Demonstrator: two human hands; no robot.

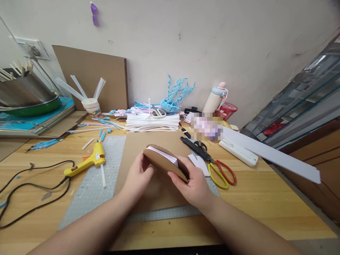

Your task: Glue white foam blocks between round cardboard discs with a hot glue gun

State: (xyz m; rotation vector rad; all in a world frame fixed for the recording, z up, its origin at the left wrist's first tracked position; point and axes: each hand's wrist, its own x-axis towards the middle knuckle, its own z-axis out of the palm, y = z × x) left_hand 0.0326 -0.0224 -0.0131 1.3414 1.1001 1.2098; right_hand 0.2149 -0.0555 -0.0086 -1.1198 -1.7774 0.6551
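Both my hands hold a curved brown cardboard piece (163,163) with white sheets tucked inside it, just above a flat cardboard sheet (156,141) on the wooden table. My left hand (137,177) grips its left end, fingers curled round the edge. My right hand (195,186) clasps its right end, thumb on top. A metal ruler (164,213) lies under my wrists. A yellow glue gun (89,162) rests on a translucent cutting mat (91,184) to the left.
Red-and-yellow scissors (217,171) and a black cutter (193,147) lie to the right. Stacked white strips (152,123), blue foam curls (175,95), a paper cup (91,105), a bottle (215,99) and a long white board (271,152) stand behind. A black cord (32,187) loops left.
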